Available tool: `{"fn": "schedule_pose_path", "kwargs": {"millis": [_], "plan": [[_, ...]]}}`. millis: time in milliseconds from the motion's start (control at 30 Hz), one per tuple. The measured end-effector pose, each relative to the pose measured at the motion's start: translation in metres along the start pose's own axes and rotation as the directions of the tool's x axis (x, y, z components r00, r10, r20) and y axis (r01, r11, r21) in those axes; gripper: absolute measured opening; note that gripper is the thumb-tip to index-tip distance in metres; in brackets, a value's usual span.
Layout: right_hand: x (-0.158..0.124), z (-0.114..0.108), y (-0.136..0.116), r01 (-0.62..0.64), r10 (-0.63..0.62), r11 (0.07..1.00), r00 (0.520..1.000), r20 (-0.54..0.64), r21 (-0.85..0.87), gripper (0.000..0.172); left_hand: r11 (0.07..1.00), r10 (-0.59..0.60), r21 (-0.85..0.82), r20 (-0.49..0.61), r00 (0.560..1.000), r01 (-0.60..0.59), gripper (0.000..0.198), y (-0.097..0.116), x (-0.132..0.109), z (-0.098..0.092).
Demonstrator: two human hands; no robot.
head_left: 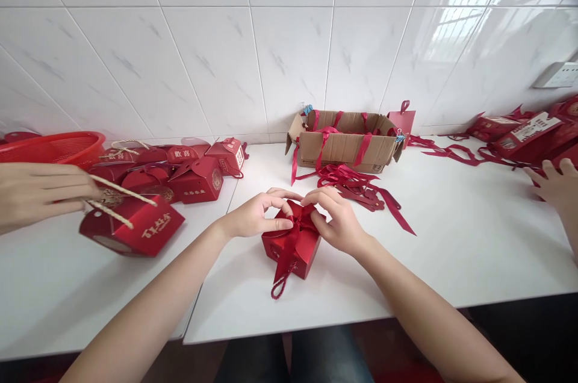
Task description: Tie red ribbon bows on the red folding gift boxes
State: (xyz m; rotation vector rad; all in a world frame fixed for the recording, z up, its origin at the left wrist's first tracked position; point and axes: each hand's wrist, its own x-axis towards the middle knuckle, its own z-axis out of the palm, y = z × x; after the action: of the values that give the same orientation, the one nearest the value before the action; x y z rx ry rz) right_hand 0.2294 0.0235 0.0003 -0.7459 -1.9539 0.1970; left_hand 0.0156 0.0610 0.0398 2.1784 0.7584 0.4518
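A small red gift box point(308, 255) stands on the white table in front of me. A dark red ribbon point(287, 256) is knotted on its top, with one tail hanging down the front and a cord loop at the bottom. My left hand point(258, 214) pinches the ribbon by the knot between thumb and index finger. From the other side, my right hand point(338, 221) has its bent fingers closed on the ribbon at the top of the box. The ribbon between the fingers is partly hidden.
Beyond the box, a cardboard box point(345, 147) has ribbons draped over its rim, and loose ribbons point(345, 181) lie before it. At left, another person's hand point(45, 196) carries a rope-handled red box point(135, 229) near several red boxes point(198, 181). Another hand point(557, 187) reaches in from the right.
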Motion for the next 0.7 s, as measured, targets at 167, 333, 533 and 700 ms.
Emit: {"fn": "schedule_pose_path", "kwargs": {"millis": [167,333,533,700], "plan": [[0.000,-0.001,0.000,0.016,-0.016,1.000,0.998,0.053,-0.011,0.039,0.997,-0.041,-0.060,0.034,0.999,0.043,0.026,0.003,0.001,-0.003],[0.000,0.001,-0.002,-0.029,0.030,0.999,0.999,0.025,-0.032,0.038,0.997,-0.036,-0.069,-0.010,0.999,0.036,0.025,0.009,0.002,0.000],[0.000,0.004,-0.003,-0.045,0.046,0.999,0.998,-0.043,0.030,0.030,0.980,-0.026,-0.198,-0.021,0.999,0.022,0.023,0.011,0.003,0.008],[-0.001,-0.001,0.001,0.082,-0.084,0.996,0.996,0.044,0.031,0.034,0.932,-0.091,-0.354,-0.035,0.995,0.072,0.030,0.006,0.001,0.012]]}}
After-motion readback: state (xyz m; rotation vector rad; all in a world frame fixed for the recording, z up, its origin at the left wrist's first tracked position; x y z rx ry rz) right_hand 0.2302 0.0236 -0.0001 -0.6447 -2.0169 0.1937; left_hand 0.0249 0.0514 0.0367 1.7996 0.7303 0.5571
